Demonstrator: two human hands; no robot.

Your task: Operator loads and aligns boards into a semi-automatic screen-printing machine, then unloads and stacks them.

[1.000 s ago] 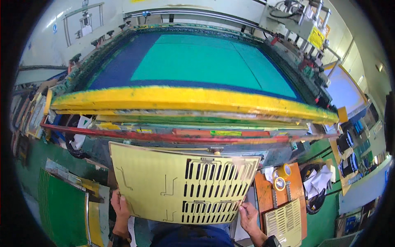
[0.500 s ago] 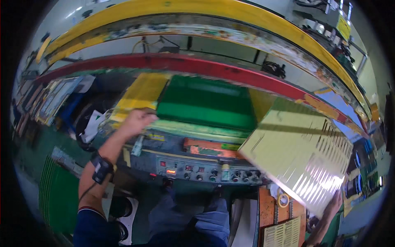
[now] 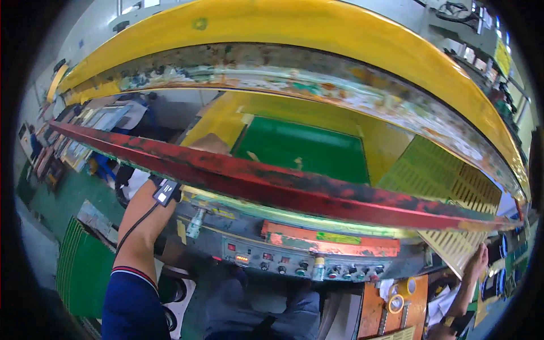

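My left hand [image 3: 211, 143] reaches behind the red bar [image 3: 283, 179] to the left edge of a green sheet [image 3: 303, 150]; its fingers are blurred and partly hidden. The green sheet lies on the machine's bed between yellow strips. At the right, my right hand [image 3: 477, 262] grips the near right edge of a pale yellow slotted panel [image 3: 453, 247]. The red bar crosses in front of the panel, whose far part shows beyond it, tilted beside the bed. A small device with a cable is strapped to my left wrist.
A large yellow beam [image 3: 294, 28] arches over the bed. Below the bed's near edge are an orange block [image 3: 334, 243] and a control panel [image 3: 294, 267] with knobs. Tape rolls [image 3: 395, 304] sit on a wooden bench [image 3: 371, 303] at lower right. Stacked frames [image 3: 93, 133] stand far left.
The slotted panel has moved right and farther in, behind the red bar, with my right hand still on it. In view, the red bar sits lower, now covering part of my left hand.
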